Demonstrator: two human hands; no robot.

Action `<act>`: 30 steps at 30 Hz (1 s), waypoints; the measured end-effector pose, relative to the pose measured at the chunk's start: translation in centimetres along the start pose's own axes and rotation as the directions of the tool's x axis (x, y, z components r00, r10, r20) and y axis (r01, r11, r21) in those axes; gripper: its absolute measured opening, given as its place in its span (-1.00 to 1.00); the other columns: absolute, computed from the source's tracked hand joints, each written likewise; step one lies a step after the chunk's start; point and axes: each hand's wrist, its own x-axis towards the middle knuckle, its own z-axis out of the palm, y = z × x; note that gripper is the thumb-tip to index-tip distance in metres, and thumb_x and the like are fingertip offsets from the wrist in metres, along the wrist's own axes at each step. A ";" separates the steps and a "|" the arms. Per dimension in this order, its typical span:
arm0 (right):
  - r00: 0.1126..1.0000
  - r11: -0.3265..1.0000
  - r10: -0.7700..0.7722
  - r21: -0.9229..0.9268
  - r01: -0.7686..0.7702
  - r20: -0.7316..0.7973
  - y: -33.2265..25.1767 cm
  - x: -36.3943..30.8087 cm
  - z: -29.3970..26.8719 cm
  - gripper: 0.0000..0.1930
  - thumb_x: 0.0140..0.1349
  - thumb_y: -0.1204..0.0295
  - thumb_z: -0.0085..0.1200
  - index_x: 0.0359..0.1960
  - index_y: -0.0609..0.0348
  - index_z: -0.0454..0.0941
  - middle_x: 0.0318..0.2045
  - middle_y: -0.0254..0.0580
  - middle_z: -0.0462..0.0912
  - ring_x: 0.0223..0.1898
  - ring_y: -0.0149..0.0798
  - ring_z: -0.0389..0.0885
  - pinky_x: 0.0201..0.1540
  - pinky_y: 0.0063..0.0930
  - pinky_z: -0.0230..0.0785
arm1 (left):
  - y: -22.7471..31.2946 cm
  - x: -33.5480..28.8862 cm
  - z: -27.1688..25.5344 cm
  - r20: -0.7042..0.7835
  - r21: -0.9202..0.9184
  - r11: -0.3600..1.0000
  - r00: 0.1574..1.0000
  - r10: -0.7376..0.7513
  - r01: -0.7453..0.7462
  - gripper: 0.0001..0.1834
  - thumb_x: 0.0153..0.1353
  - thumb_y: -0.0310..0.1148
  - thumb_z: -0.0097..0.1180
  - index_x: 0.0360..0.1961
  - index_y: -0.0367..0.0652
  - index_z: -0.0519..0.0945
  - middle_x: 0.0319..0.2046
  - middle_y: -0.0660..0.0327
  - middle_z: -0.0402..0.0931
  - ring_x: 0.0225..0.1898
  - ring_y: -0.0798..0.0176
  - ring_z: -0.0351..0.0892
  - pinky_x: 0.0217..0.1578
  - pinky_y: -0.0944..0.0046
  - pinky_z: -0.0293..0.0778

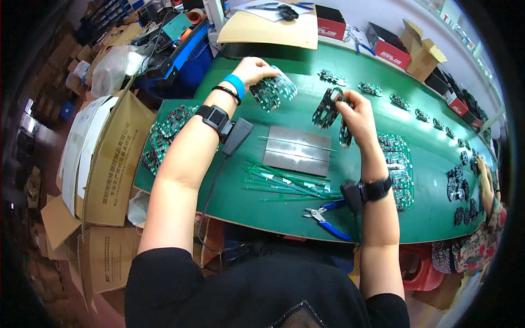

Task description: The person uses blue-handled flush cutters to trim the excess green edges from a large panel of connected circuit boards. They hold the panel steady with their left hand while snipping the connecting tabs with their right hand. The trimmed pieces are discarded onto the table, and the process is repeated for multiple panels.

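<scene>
My left hand (253,74) is closed on green circuit boards (276,89) held above the green table. To its right, my right hand (358,117) grips dark circuit boards (326,111), their parts facing sideways; another piece hangs below its fingers. Between and below my hands lies a grey metal plate (298,158) with a thin strip across it. In front of the plate are loose green board strips (284,183). Nearer me rest cutters (334,227) with blue handles, jaws apart.
A board pile (169,131) is at left, green board panels (404,188) at right. Small boards (370,89) line the far side. Cartons (117,158) flank the table's left; red boxes (386,50) stand behind. A co-worker's hand (484,177) is at far right by dark parts (457,183).
</scene>
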 end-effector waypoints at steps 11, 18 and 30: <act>0.918 0.971 0.171 0.099 -0.220 0.357 -2.0 -7.4 0.5 -0.79 0.07 0.52 0.15 -0.25 0.35 0.59 -0.48 -0.37 0.59 -0.40 -0.55 0.45 -0.32 -0.58 0.37 | -4.8 12.4 5.8 -0.417 -0.180 0.984 0.904 -0.094 0.019 -0.75 -0.12 -0.45 0.45 -0.46 -0.24 0.59 -0.55 0.27 0.51 -0.55 0.40 0.40 -0.52 0.34 0.36; 0.903 0.881 0.249 0.305 -0.361 0.350 -1.7 -7.2 -0.1 -0.79 0.13 0.56 0.16 -0.17 0.30 0.63 -0.47 -0.56 0.51 -0.46 -0.67 0.33 -0.43 -0.73 0.20 | -8.0 14.0 5.5 -0.643 -0.026 0.999 0.766 0.008 -0.032 -0.56 -0.10 -0.35 0.49 -0.21 -0.39 0.65 -0.27 0.04 0.66 -0.27 0.24 0.61 -0.16 0.27 0.52; 0.899 0.840 0.275 0.369 -0.397 0.341 -1.5 -7.1 0.8 -0.79 0.17 0.58 0.15 -0.14 0.28 0.63 -0.38 -0.47 0.61 -0.40 -0.65 0.42 -0.33 -0.71 0.32 | -12.3 14.1 -3.9 -0.732 0.187 0.960 0.681 -0.006 0.210 -0.53 0.27 0.01 0.06 -0.45 -0.20 0.73 -0.41 0.08 0.69 -0.33 0.16 0.66 -0.22 0.21 0.48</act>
